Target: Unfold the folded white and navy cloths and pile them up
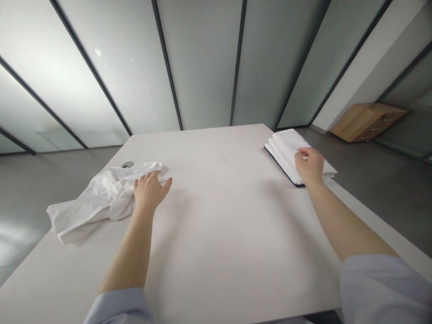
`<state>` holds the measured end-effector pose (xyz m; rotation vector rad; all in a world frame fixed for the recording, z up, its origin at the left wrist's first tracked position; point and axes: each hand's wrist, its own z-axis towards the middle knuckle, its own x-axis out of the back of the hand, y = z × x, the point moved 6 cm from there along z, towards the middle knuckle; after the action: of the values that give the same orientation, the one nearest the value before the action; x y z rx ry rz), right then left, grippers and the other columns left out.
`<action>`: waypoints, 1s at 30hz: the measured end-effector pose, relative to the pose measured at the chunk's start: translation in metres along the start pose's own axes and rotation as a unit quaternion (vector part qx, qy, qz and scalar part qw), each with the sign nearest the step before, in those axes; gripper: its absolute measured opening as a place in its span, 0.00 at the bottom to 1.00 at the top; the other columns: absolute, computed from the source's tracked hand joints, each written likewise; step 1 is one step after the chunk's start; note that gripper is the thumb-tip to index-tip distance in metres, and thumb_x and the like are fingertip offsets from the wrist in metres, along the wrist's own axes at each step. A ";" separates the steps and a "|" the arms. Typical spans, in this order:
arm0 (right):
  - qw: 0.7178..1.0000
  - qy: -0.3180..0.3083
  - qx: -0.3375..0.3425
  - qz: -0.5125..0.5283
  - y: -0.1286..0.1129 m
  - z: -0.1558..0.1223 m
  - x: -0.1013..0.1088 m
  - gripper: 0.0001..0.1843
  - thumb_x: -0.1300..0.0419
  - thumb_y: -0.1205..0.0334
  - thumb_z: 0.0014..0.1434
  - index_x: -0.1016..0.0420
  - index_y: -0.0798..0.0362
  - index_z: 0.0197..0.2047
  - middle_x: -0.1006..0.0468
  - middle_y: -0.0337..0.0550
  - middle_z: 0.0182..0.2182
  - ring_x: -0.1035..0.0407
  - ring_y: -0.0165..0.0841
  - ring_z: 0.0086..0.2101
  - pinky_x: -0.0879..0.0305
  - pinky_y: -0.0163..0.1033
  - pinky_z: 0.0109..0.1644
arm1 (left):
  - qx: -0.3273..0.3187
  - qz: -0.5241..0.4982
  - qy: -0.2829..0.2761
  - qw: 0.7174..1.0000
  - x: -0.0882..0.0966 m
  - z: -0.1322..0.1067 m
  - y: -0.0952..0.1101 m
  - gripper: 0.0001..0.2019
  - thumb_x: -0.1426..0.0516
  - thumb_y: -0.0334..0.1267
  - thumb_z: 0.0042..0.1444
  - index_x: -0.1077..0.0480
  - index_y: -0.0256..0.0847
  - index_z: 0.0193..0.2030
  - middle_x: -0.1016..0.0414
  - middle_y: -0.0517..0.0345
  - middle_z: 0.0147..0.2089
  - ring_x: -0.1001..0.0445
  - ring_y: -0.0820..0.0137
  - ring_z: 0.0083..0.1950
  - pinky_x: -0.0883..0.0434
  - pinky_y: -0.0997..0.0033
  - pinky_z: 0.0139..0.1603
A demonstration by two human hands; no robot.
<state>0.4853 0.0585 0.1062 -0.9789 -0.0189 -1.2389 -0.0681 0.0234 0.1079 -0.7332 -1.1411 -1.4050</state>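
Note:
A crumpled white cloth (97, 202) lies at the left of the pale table (216, 234). My left hand (149, 191) rests at its right edge, fingers spread, with the fingertips near or on the fabric. Far right on the table sits a folded white cloth stack (286, 150) on a dark flat board (283, 171). My right hand (310, 166) lies on that stack, fingers curled over its top layers. Whether those fingers grip the cloth is hidden.
A round metal grommet (127, 164) is set in the table near the crumpled cloth. Beyond the table stand frosted glass panels (202, 67). A low wooden cabinet (367, 121) lies on the grey floor at the right.

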 end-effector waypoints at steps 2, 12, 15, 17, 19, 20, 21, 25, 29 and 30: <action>0.997 0.019 -0.038 -0.070 0.034 0.021 0.018 0.07 0.43 0.59 0.47 0.27 0.52 0.28 0.24 0.60 0.36 0.32 0.50 0.43 0.41 0.61 0.50 | -0.049 -0.018 0.000 0.999 -0.009 -0.001 0.021 0.25 0.47 0.51 0.57 0.31 0.38 0.56 0.25 0.42 0.53 0.29 0.49 0.56 0.37 0.47 0.60; 0.996 -0.016 -0.022 -0.082 0.048 0.059 0.031 0.15 0.37 0.49 0.46 0.31 0.49 0.19 0.26 0.62 0.30 0.32 0.57 0.43 0.42 0.67 0.45 | -0.153 -0.115 -0.116 0.975 -0.119 -0.026 0.092 0.16 0.44 0.42 0.57 0.27 0.43 0.51 0.26 0.48 0.55 0.29 0.56 0.58 0.44 0.51 0.66; 0.987 -0.085 -0.033 -0.131 0.015 0.055 0.014 0.07 0.37 0.59 0.47 0.22 0.54 0.29 0.23 0.62 0.32 0.30 0.55 0.42 0.39 0.62 0.45 | -0.116 -0.187 -0.113 0.969 -0.123 -0.022 0.084 0.15 0.45 0.40 0.58 0.28 0.41 0.51 0.24 0.47 0.52 0.27 0.58 0.55 0.40 0.52 0.65; 0.976 -0.151 0.007 -0.159 -0.019 0.035 -0.008 0.14 0.38 0.65 0.46 0.21 0.56 0.38 0.21 0.61 0.37 0.29 0.52 0.43 0.37 0.58 0.48 | -0.099 -0.232 -0.114 0.961 -0.124 -0.019 0.079 0.16 0.45 0.40 0.58 0.29 0.40 0.52 0.24 0.46 0.52 0.26 0.60 0.54 0.34 0.56 0.60; 0.962 -0.237 0.084 -0.106 -0.060 -0.003 -0.037 0.16 0.39 0.65 0.47 0.21 0.55 0.41 0.21 0.56 0.42 0.28 0.48 0.43 0.35 0.53 0.50 | -0.092 -0.262 -0.110 0.954 -0.125 -0.018 0.077 0.19 0.45 0.40 0.58 0.32 0.40 0.56 0.26 0.46 0.54 0.26 0.61 0.52 0.31 0.58 0.56; 0.946 -0.297 0.123 -0.052 -0.080 -0.029 -0.052 0.16 0.39 0.63 0.49 0.20 0.53 0.42 0.20 0.54 0.43 0.27 0.46 0.43 0.34 0.50 0.50 | -0.092 -0.271 -0.106 0.952 -0.126 -0.018 0.076 0.20 0.45 0.40 0.58 0.33 0.41 0.58 0.27 0.46 0.55 0.25 0.61 0.52 0.30 0.58 0.56; 0.919 -0.361 0.160 0.010 -0.100 -0.056 -0.066 0.16 0.41 0.61 0.52 0.20 0.52 0.44 0.20 0.51 0.44 0.27 0.44 0.44 0.33 0.48 0.51 | -0.094 -0.276 -0.100 0.951 -0.126 -0.019 0.076 0.22 0.45 0.41 0.58 0.35 0.41 0.59 0.28 0.46 0.56 0.26 0.61 0.53 0.30 0.58 0.56; 0.856 -0.440 0.249 0.109 -0.144 -0.133 -0.098 0.17 0.42 0.55 0.58 0.22 0.47 0.49 0.22 0.46 0.50 0.30 0.43 0.52 0.37 0.48 0.58 | -0.144 -0.263 -0.066 0.952 -0.118 -0.025 0.082 0.26 0.45 0.44 0.60 0.40 0.39 0.64 0.32 0.44 0.60 0.33 0.59 0.62 0.34 0.55 0.62; 0.899 -0.384 0.209 -0.015 -0.127 -0.141 -0.115 0.17 0.43 0.54 0.60 0.24 0.50 0.50 0.25 0.53 0.53 0.35 0.48 0.56 0.44 0.58 0.62 | -0.268 -0.215 -0.097 0.934 -0.110 -0.044 0.109 0.31 0.44 0.48 0.59 0.42 0.40 0.67 0.38 0.43 0.67 0.40 0.58 0.68 0.40 0.54 0.67; 0.908 -0.376 0.177 -0.060 -0.118 -0.140 -0.119 0.18 0.44 0.52 0.62 0.25 0.51 0.51 0.26 0.55 0.54 0.36 0.51 0.56 0.46 0.62 0.61 | -0.298 -0.199 -0.115 0.926 -0.110 -0.049 0.117 0.31 0.44 0.48 0.59 0.43 0.42 0.67 0.41 0.44 0.69 0.42 0.58 0.69 0.41 0.54 0.67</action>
<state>0.2799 0.0638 0.0322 -1.0858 -0.8921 -0.8557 0.0731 0.0297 0.0177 -1.1627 -1.0797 -2.1012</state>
